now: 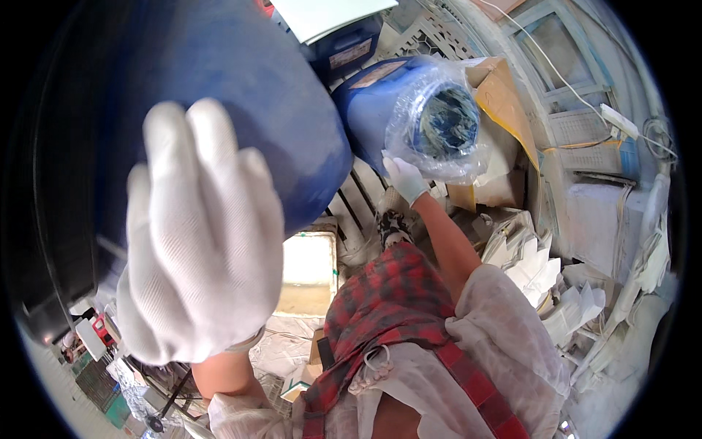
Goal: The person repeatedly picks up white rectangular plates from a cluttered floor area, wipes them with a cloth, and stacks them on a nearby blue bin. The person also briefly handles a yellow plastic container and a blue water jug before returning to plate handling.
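Note:
My left hand (205,234), in a white knit glove, is raised close to the view. Its fingers stretch upward, in front of a large blue plastic drum (292,124); whether it touches the drum cannot be told. A second blue drum (369,99) lies tilted to the right, its round mouth facing me. Clear plastic film (475,157) is gathered around that mouth, and greyish-green material (447,121) shows inside. My right hand (406,178), also gloved in white, is at the film's lower left edge with its fingers closed on it.
Beneath the drums runs a slatted pallet (351,197). An open cardboard box (504,110) stands right of the tilted drum. Folded white paper pieces (523,256) pile up at right. A pale rectangular tray (311,274) sits below the large drum. A white cable (541,55) hangs at upper right.

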Tool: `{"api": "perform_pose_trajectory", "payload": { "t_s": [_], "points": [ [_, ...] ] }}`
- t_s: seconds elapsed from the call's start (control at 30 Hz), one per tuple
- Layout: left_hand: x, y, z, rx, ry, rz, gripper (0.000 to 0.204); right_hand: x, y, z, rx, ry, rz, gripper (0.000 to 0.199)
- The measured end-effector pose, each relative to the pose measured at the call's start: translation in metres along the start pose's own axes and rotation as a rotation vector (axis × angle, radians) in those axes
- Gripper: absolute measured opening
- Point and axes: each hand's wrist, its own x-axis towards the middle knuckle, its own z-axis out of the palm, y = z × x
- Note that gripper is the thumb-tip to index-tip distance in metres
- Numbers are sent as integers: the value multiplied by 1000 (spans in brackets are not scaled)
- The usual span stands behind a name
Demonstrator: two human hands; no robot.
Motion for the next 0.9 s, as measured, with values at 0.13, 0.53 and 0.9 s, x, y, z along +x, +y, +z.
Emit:
{"api": "perform_pose_trajectory", "payload": {
  "t_s": [0.13,0.53,0.9],
  "points": [
    [-6,7,10,-65,137,-106,14,0,-26,-5,54,-47,201,39],
    [6,30,29,-500,556,-235,15,6,-19,11,-47,-42,323,58],
    [18,37,27,-636,452,-143,12,-100,34,-1,-227,71,279,54]
  ]
}}
